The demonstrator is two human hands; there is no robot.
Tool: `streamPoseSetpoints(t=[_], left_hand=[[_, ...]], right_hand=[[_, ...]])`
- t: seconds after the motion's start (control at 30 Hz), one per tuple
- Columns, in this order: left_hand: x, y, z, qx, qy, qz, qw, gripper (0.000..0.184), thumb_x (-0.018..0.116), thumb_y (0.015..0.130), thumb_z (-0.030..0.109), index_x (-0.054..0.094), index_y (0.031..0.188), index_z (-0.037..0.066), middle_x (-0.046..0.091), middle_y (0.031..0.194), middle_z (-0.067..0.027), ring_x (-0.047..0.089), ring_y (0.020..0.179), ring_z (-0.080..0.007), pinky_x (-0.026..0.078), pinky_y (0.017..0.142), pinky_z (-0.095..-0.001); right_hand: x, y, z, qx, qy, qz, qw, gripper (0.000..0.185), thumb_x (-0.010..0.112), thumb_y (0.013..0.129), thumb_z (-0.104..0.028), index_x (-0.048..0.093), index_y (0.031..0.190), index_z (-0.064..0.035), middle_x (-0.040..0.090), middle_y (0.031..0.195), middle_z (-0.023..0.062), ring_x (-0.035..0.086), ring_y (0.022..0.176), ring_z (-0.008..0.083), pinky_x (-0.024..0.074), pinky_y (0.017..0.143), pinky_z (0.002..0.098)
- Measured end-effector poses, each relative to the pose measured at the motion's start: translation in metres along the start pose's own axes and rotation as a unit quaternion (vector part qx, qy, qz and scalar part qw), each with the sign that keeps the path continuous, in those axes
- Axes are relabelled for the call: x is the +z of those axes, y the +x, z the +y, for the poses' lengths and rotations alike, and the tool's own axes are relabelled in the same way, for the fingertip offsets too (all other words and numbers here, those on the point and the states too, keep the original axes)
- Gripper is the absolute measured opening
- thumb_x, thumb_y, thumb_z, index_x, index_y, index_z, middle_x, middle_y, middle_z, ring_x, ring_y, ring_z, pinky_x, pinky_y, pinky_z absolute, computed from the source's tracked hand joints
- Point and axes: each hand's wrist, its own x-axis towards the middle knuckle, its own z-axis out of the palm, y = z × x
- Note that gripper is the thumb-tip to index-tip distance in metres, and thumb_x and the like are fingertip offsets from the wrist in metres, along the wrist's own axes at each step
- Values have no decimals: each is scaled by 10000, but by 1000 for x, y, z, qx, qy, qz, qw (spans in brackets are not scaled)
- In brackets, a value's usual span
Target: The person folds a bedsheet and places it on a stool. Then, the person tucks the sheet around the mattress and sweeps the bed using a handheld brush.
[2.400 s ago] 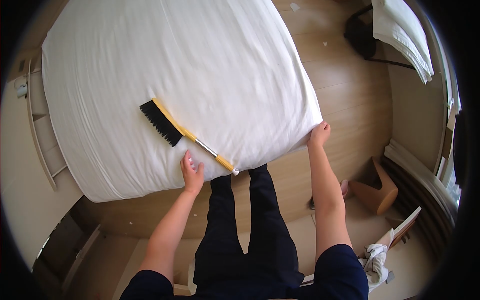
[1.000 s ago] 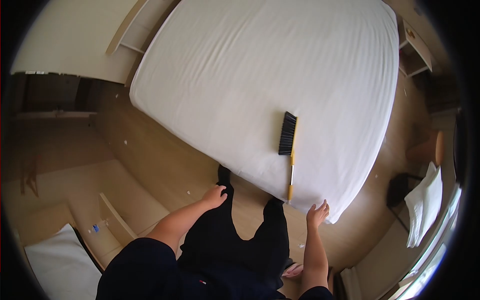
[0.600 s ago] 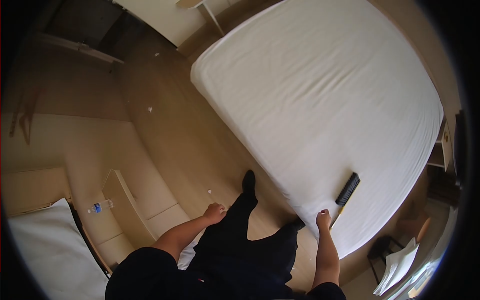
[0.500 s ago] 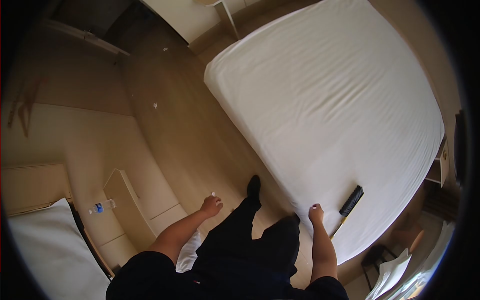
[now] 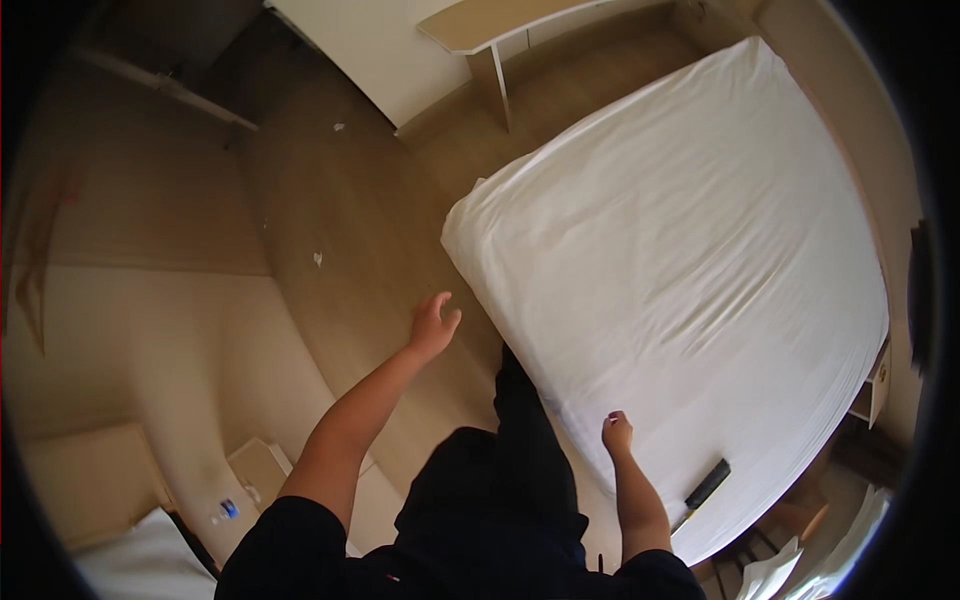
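Over the floor, left of the bed's near corner, my left hand [image 5: 434,327] is held out with thumb and fingers apart, holding nothing. Above the bed's near edge is my right hand [image 5: 617,432], its fingers curled together with nothing visible in them. A white sheet covers the bed [image 5: 680,250], with wrinkles across its middle and right part. The black-bristled brush [image 5: 708,485] lies on the sheet to the right of my right hand, its yellow handle partly hidden by my forearm.
A wooden desk [image 5: 485,25] stands beyond the bed's far left side. Scraps of paper [image 5: 318,259] lie on the wooden floor [image 5: 370,220]. At lower left are a bottle [image 5: 229,509] and a white cushioned surface [image 5: 145,560]. White cloth [image 5: 768,572] hangs at lower right.
The view has turned left along the bed, and the brush now shows farther lower right. My right hand has let go of the sheet's corner. My left hand has swung out over the floor and opened.
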Motion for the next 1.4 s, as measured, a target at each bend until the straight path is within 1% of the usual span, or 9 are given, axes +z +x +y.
streamPoseSetpoints(t=[0.17, 0.4, 0.43, 0.6, 0.73, 0.77, 1.0, 1.23, 1.4], left_hand=[[30, 134, -46, 25, 35, 47, 998, 535, 704, 845, 306, 518, 1268, 36, 574, 1217, -202, 517, 1156, -393, 414, 999, -485], [88, 265, -119, 11, 24, -33, 999, 736, 664, 871, 452, 418, 1404, 8, 484, 1382, -254, 456, 1282, -419, 383, 1068, -481], [97, 273, -128, -44, 19, -95, 994, 814, 621, 888, 519, 362, 1442, -19, 456, 1411, -281, 454, 1292, -431, 373, 1086, -471], [125, 286, -155, -39, -30, -158, 986, 692, 554, 924, 558, 511, 1282, -32, 603, 1165, -316, 573, 1110, -459, 457, 940, -494], [106, 285, -145, -89, -81, -185, 975, 608, 513, 945, 578, 587, 1143, 8, 670, 903, -277, 642, 899, -447, 496, 766, -513], [108, 283, -148, -48, -73, -158, 984, 602, 494, 950, 596, 605, 1091, 21, 663, 811, -244, 644, 804, -438, 498, 703, -491], [90, 297, -188, -88, -134, -216, 963, 598, 468, 970, 575, 657, 899, 11, 651, 765, -226, 648, 745, -402, 491, 661, -448], [111, 291, -213, -110, -135, -197, 965, 568, 488, 970, 562, 687, 958, 30, 663, 754, -187, 668, 732, -314, 500, 683, -406], [80, 307, -196, -126, -62, -310, 940, 532, 510, 969, 529, 676, 976, 24, 676, 856, -189, 664, 844, -326, 498, 765, -413]], right_hand=[[5, 13, -60, 19, 52, 18, 998, 213, 618, 869, -214, 657, 1018, -68, 696, 799, 158, 681, 764, 322, 533, 709, 442], [19, -20, -107, 95, 69, -39, 992, 272, 625, 857, -247, 662, 1044, -54, 698, 805, 150, 680, 762, 302, 532, 729, 421], [24, -27, -109, 119, 66, -39, 990, 276, 619, 860, -250, 662, 1047, -52, 698, 813, 159, 682, 772, 315, 533, 737, 429], [51, -63, -134, 216, 71, -50, 972, 281, 612, 866, -264, 665, 1044, -52, 699, 824, 146, 679, 790, 313, 527, 743, 429], [84, -70, -163, 227, 97, -75, 966, 269, 646, 859, -245, 667, 1044, -51, 674, 763, 95, 658, 714, 206, 515, 656, 368], [89, -68, -176, 224, 101, -84, 966, 267, 645, 863, -240, 665, 1048, -49, 671, 759, 94, 655, 705, 198, 514, 646, 362], [98, -20, -254, 197, 157, -115, 961, 262, 629, 903, -242, 650, 1073, -44, 668, 765, 73, 638, 657, 159, 517, 617, 316], [91, -17, -254, 227, 160, -94, 956, 276, 629, 895, -256, 653, 1068, -42, 663, 765, 65, 636, 659, 154, 516, 627, 317], [106, -34, -232, 238, 170, -84, 953, 277, 639, 882, -285, 671, 1037, -59, 674, 758, 73, 656, 668, 174, 521, 636, 342]])
